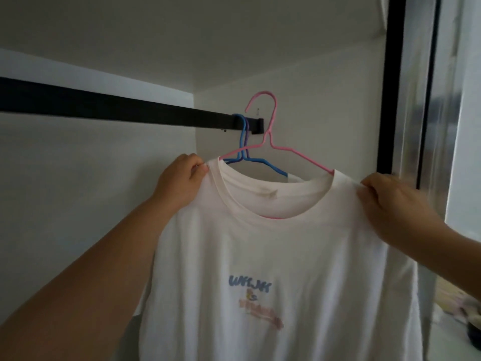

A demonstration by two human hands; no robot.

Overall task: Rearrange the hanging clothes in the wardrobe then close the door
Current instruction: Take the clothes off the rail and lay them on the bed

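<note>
Rehanging in progress — shirt off the rail, door not yet closed.

The white T-shirt (273,243), centre frame on a pink hanger (270,142), has its hook clear above the black rail (117,110); blue and purple hangers (243,136) hang at the rail's right end. Left hand (182,178) and right hand (390,201) each pinch a shoulder, arms raised — hanging and closing the door frame (393,87) at right remain.

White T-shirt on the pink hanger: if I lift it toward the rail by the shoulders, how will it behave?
Probably floppy: the white T-shirt drapes in folds below where the left hand and right hand pinch it. Likely light. The pink hanger, hook off the rail, may tilt or slip inside the wide collar.
</note>
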